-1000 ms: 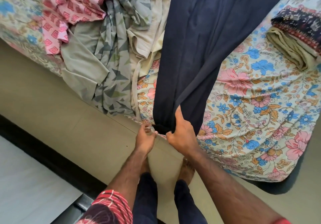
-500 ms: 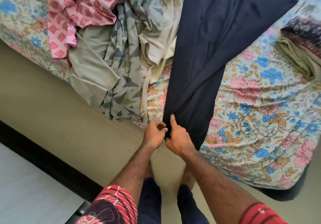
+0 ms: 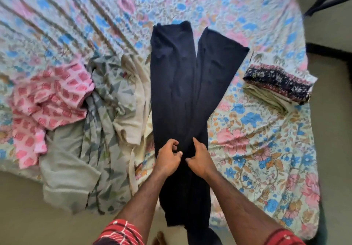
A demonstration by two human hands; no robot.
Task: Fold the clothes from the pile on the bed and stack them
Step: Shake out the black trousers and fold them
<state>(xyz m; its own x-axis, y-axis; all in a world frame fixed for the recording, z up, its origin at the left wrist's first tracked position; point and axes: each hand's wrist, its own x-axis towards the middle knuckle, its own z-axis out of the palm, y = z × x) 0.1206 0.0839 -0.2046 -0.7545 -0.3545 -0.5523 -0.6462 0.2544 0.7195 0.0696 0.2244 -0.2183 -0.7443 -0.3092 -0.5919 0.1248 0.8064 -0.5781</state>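
Dark navy trousers (image 3: 181, 85) lie lengthwise on the floral bedsheet (image 3: 266, 159), their two legs spread apart at the far end. The near end hangs over the bed's front edge. My left hand (image 3: 168, 156) and my right hand (image 3: 200, 159) sit side by side on the trousers' near half, fingers curled into the fabric and pinching it. A pile of unfolded clothes lies to the left: a pink patterned garment (image 3: 49, 100), a grey cloth with triangles (image 3: 106, 115), a cream cloth (image 3: 133, 115). A folded stack (image 3: 276, 88) sits at the right.
A plain grey-green cloth (image 3: 64, 168) from the pile droops over the bed's front edge onto the beige floor (image 3: 19, 216). Dark bars of a frame (image 3: 323, 1) show past the bed's far right corner. Bare floral sheet lies between the trousers and the folded stack.
Both hands have moved from the trousers' end at the bed edge up onto the fabric further along. That end now hangs over the edge. The view has lifted to take in the whole bed.
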